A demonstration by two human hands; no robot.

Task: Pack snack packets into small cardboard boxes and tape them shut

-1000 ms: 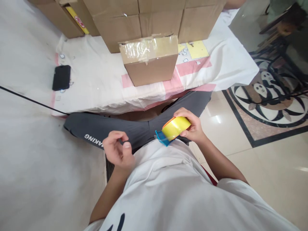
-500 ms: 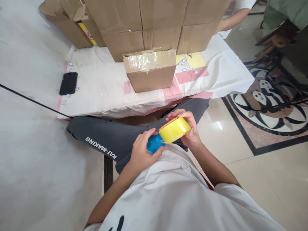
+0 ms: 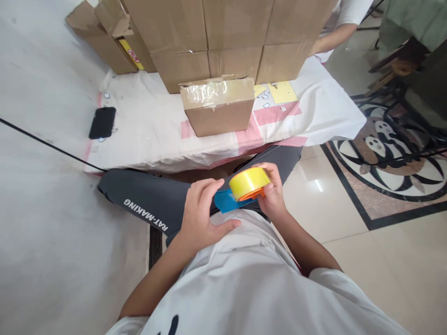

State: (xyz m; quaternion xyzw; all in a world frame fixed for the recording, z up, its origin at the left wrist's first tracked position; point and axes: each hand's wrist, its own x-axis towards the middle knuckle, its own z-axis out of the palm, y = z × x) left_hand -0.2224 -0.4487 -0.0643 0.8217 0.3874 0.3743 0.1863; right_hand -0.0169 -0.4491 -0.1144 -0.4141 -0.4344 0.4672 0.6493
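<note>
Over my lap, my right hand (image 3: pixel 272 190) grips a tape dispenser (image 3: pixel 227 201) with a blue body, an orange hub and a roll of yellow tape (image 3: pixel 249 183) on it. The blue end points left. My left hand (image 3: pixel 204 209) is just left of that end, thumb and fingers spread apart, with nothing seen between them. Beyond my knees, a small cardboard box (image 3: pixel 220 111), its top edge covered with shiny clear tape, stands near the front of the table.
Several stacked cardboard boxes (image 3: pixel 233 28) rise behind the small box. A black phone-like object (image 3: pixel 102 123) lies at the left of the tablecloth (image 3: pixel 146 125). An opened carton (image 3: pixel 104 46) stands by the wall. Another person's arm (image 3: pixel 333 39) reaches in behind the stack.
My left hand has let go of the dispenser's blue end and opened. The dispenser has turned in my right hand, so the orange hub now shows underneath the roll.
</note>
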